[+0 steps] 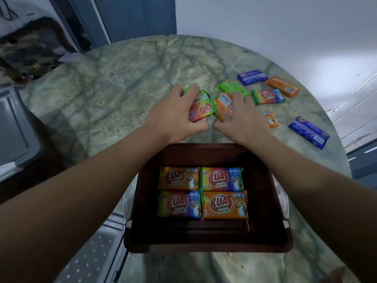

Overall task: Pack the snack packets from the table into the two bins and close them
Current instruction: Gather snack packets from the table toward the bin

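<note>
just beyond the dark brown bin (265,201), the left hand (175,117) grips a rainbow kuat packet (201,109) and the right hand (240,117) grips an orange packet (223,108). inside the bin lie four kuat packets (204,193); more packets (267,97) lie scattered past it to the right on the marble table (122,78).

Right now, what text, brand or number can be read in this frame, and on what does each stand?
"KUAT": on all four packets in the brown bin, e.g. the orange packet.
"KUAT", upside down: on the rainbow packet gripped by the left hand.
"KUAT": on the rainbow packet on the table.
Barcode, digits too small: on the orange packet gripped by the right hand.
Blue packets' print: blurred.
</note>
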Demonstrator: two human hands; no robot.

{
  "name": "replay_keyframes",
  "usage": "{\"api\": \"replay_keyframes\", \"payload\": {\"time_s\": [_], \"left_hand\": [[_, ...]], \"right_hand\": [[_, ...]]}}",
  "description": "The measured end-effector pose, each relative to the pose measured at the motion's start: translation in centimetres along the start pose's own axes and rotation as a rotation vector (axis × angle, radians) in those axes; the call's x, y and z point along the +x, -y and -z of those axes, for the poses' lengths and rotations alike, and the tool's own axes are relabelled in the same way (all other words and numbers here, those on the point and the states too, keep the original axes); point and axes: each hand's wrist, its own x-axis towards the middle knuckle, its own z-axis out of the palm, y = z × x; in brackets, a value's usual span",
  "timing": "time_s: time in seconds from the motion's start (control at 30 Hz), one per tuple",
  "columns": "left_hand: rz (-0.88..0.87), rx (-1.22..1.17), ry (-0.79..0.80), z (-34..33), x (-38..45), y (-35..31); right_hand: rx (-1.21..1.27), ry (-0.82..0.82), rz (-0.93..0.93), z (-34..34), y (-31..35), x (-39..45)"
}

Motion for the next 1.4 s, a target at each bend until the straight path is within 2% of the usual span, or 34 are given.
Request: {"api": "replay_keyframes", "payload": {"time_s": [0.17,0.23,0.33,0.4,0.47,0.57,0.77,1.13,1.4], "left_hand": [[-0.046,0.036,-0.009,1.2,-5.0,-1.2],[-0.095,-0.034,0.025,1.0,-7.5,-1.1],[-0.198,-0.094,0.096,0.3,-10.9,-0.4],[-0.235,-0.022,0.190,0.0,-12.1,-0.1],[-0.253,0.037,0.247,0.1,-12.4,-0.3],[-0.291,0.072,0.246,0.0,-12.4,-0.8],[-0.312,0.151,0.296,-0.7,-12.6,-0.5],[-0.151,0.078,0.374,-0.2,-12.3,-0.8],[-0.218,0.160,0.445,-1.2,-11.8,-0.4]], "right_hand": [[0.144,-0.197,0.181,0.7,-0.4,-5.2],[0.171,-0.209,0.206,0.8,-1.2,-7.3],[0.166,-0.021,0.232,0.9,-2.4,-9.5],[0.016,0.178,0.312,1.0,-3.0,-9.8],[-0.118,0.285,0.396,0.9,-3.2,-9.7],[-0.182,0.266,0.440,0.7,-3.3,-9.9],[-0.490,0.287,0.556,-0.6,-3.4,-9.9],[-0.494,0.320,0.558,-0.6,-3.2,-9.7],[-0.519,0.296,0.569,-0.7,-3.3,-10.0]]}}
